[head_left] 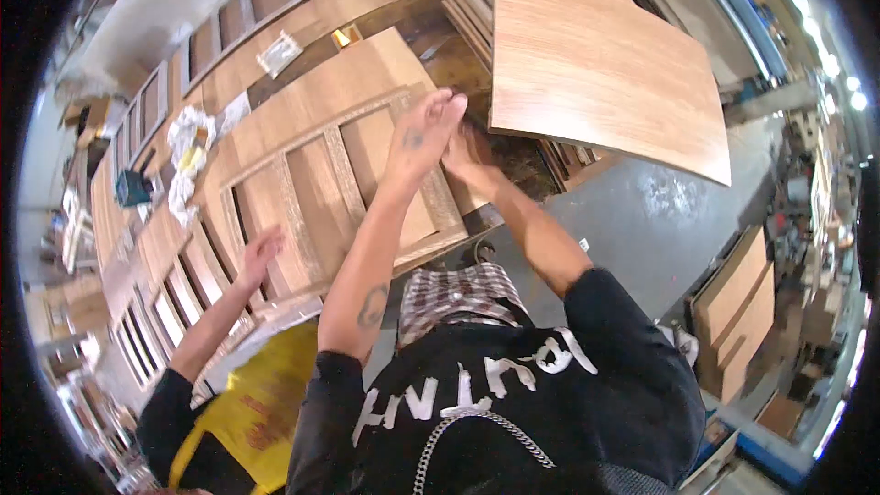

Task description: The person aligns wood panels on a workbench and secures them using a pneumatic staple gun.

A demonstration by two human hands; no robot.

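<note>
My left hand is raised over the right end of a slatted wooden frame, with its fingers curled together. Whatever they may hold is too small or hidden to name. Close against it, my right hand is partly covered by the left one, and its fingers are dark and blurred. The frame has a pale wood-grain border and crossbars and lies flat on a wood-grain panel. At its left end, a co-worker's hand hovers over the frame.
Stacked wood-grain boards stick out at the right, with a corner over the grey floor. A green power tool and crumpled white plastic lie on the left. The co-worker in a yellow apron stands beside me. Cut panels lean at the right.
</note>
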